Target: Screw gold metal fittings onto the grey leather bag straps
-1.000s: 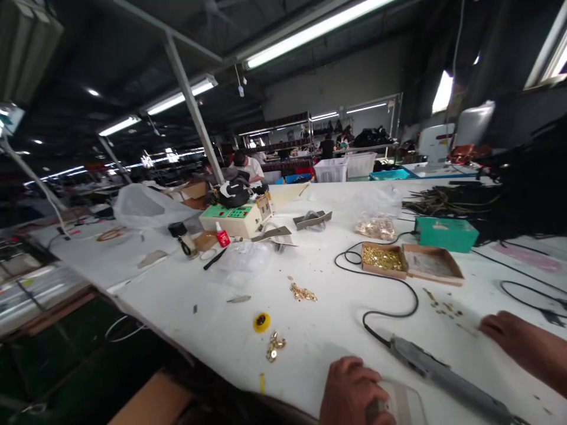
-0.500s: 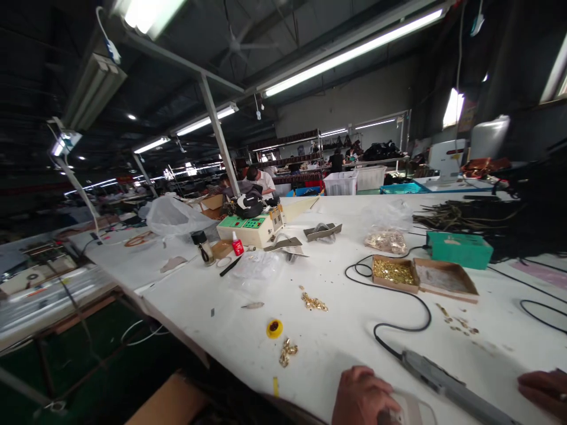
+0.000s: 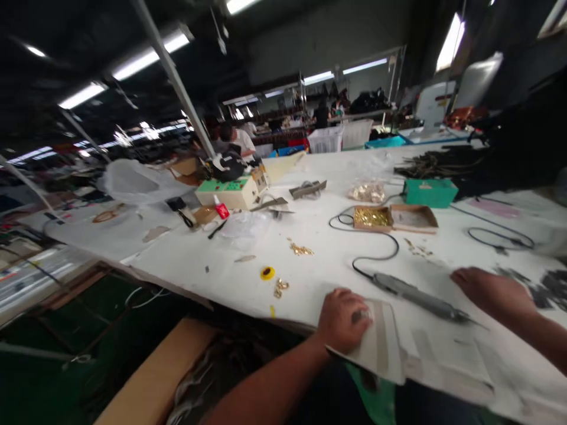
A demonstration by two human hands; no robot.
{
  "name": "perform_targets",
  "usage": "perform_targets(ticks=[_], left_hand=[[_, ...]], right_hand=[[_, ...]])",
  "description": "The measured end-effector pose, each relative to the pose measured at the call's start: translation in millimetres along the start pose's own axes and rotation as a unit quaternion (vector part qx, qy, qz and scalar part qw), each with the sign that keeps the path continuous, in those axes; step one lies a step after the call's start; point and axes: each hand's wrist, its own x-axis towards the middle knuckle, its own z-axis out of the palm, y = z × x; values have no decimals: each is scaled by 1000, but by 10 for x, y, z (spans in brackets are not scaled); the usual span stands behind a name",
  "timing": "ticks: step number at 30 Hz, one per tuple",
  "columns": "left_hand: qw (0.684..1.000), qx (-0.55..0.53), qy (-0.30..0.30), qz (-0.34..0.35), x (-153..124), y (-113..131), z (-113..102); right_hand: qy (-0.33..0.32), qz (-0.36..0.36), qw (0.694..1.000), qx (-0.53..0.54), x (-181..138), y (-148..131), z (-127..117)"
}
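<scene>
My left hand [image 3: 343, 319] is closed over the left side of a flat beige panel [image 3: 385, 342] at the table's front edge. A small dark patch shows by its fingertips; what it is stays unclear. On the right, my right hand [image 3: 487, 292] rests low over the table with curled fingers, and whatever they may hold is hidden. Between the hands lies a grey pen-shaped corded tool [image 3: 416, 298] with a thin pointed tip. Small gold metal pieces [image 3: 419, 248] are scattered just beyond my right hand.
Gold pieces fill a cardboard tray [image 3: 372, 228] beside a green box [image 3: 430, 193]. More gold piles [image 3: 301, 249] lie near a yellow round item [image 3: 267, 273]. A control box [image 3: 228, 192] and red-labelled bottle [image 3: 220, 208] stand farther back. Other people work in the distance.
The view has tilted down, showing more of both forearms. My right hand has come farther into view, over the table beyond the tool. My left hand still grips the panel, now seen more fully.
</scene>
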Motion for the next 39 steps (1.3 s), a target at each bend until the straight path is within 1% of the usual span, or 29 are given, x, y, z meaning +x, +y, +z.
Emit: perform_targets(ticks=[1,3,4,8,11,13,15,17,18,20,22,23,26,30,33,36,39], left_hand=[[1000,0,-8,0,25,49,-51],[1000,7,-26,-11,88,78,-103],[999,8,-37,-13,111,71,-107],[999,9,-40,-5,113,36,-79],[999,13,-36,1,88,31,-59],[999,18,-35,2,83,25,-50],[999,20,-35,4,85,18,-45],[999,20,-35,7,88,13,-46],[999,21,-35,7,89,13,-48],[999,24,-39,7,91,16,-55],[999,29,-44,5,93,21,-61],[998,31,-45,4,93,24,-62],[998,32,-46,5,93,24,-58],[998,31,-52,5,88,13,-51],[998,24,-55,1,90,9,-58],[998,17,-62,3,96,11,-72],[998,17,-66,1,99,18,-82]], right_hand=[[-51,3,998,-45,-31,-22,-24],[-72,20,992,-105,-62,-77,-65],[-76,16,990,-117,-68,-102,-83],[-89,-7,989,-119,-72,-125,-169],[-96,9,991,-98,-88,-141,-291],[-77,37,996,-35,-157,-253,-402],[-51,51,994,78,-307,-487,-496],[-54,27,976,209,-530,-810,-519],[-77,-10,961,265,-653,-981,-494],[-143,-95,926,336,-881,-1290,-377],[-193,-141,903,356,-1040,-1500,-212],[-204,-150,899,356,-1087,-1561,-131],[-203,-162,904,339,-1128,-1610,31],[-194,-169,912,321,-1104,-1587,54],[-198,-138,916,321,-1096,-1610,27],[-213,-94,919,319,-1084,-1643,4],[-228,-66,922,306,-1057,-1662,-24]])
